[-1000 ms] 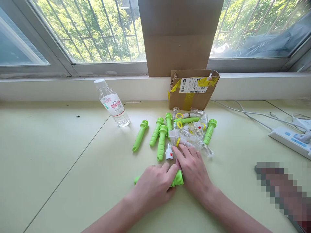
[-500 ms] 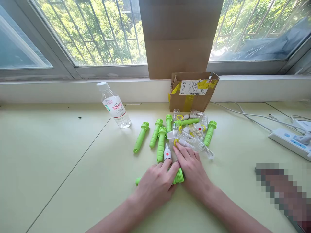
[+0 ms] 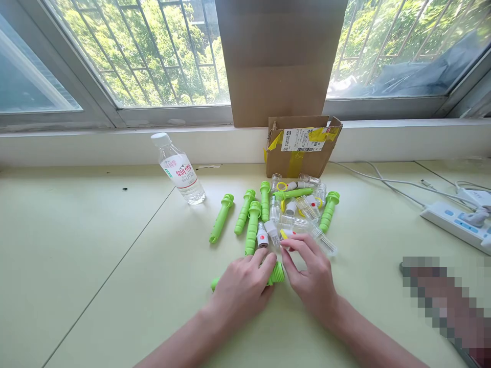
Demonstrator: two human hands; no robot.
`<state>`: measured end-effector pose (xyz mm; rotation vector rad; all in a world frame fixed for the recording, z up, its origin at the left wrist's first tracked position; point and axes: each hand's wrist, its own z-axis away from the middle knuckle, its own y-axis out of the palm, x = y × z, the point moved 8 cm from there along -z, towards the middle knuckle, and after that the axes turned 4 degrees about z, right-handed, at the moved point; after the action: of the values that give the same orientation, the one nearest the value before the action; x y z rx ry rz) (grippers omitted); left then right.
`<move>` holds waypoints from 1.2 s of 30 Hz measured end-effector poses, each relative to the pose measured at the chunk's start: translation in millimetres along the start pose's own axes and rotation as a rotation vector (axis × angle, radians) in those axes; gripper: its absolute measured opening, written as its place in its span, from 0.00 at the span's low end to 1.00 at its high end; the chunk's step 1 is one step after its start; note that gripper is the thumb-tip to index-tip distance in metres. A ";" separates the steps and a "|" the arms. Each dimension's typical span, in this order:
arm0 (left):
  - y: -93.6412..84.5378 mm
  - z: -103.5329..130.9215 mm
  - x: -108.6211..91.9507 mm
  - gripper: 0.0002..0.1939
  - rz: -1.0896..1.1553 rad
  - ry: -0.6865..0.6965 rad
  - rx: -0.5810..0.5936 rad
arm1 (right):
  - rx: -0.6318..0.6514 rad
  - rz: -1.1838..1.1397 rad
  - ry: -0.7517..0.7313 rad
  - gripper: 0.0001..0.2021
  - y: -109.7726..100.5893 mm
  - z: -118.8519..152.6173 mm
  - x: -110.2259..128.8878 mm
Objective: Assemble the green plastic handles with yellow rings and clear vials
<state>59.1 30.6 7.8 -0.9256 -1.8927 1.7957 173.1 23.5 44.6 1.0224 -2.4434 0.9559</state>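
Observation:
My left hand [image 3: 247,281] is wrapped over a green threaded tube [image 3: 276,273] lying on the table; its threaded end shows at the fingertips and its other end sticks out at the left. Thumb and fingers of my right hand [image 3: 310,268] are pinched together beside a yellow ring [image 3: 284,234], which seems to be at the fingertips. Just beyond are a white cap piece with a red dot [image 3: 262,238], a clear piece with a white top [image 3: 271,229] and several clear tubes [image 3: 307,208]. Several more green tubes [image 3: 221,220] lie around them.
A water bottle [image 3: 180,171] stands at the back left. An open cardboard box [image 3: 295,163] is behind the parts. White cables and a power strip [image 3: 452,222] lie at the right, near a blurred dark object [image 3: 445,306].
My right hand has lifted from lying flat on the parts into a pinch, and the yellow ring is now tilted. My left hand stays on the green tube.

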 end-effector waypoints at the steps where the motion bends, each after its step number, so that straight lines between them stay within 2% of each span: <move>1: -0.2 -0.3 0.2 0.19 -0.001 -0.002 0.004 | -0.013 -0.018 0.011 0.09 -1.5 -0.8 0.3; 6: -1.8 -1.2 -0.4 0.19 -0.003 -0.009 0.020 | -0.018 -0.060 0.131 0.13 -2.2 2.2 -10.8; 11: -2.7 -1.6 0.4 0.18 -0.005 -0.013 0.003 | -0.019 -0.132 0.226 0.11 -2.4 5.6 -24.6; 14: -3.2 -1.6 1.6 0.17 -0.007 -0.008 -0.033 | 0.042 -0.195 0.252 0.12 2.3 4.9 -27.9; 19: -7.0 -0.1 3.4 0.19 0.027 -0.008 -0.130 | 0.212 -0.326 0.273 0.11 16.3 7.4 -26.6; 23: -7.7 2.0 5.6 0.19 0.044 -0.031 -0.158 | 0.279 -0.433 0.335 0.11 20.1 10.2 -27.8; 25: -8.0 2.8 7.1 0.18 0.046 -0.045 -0.171 | 0.311 -0.440 0.321 0.11 21.1 10.0 -25.1; 31: -11.4 3.8 6.7 0.14 -0.018 -0.045 -0.241 | 0.400 -0.365 0.130 0.17 26.3 10.2 -10.7; 36: -14.4 4.4 7.0 0.14 -0.022 -0.062 -0.278 | 0.387 -0.372 0.152 0.18 25.6 11.6 -15.2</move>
<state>48.2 32.6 20.2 -0.9441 -2.2228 1.5913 164.7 36.5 16.6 1.4085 -1.8909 1.3396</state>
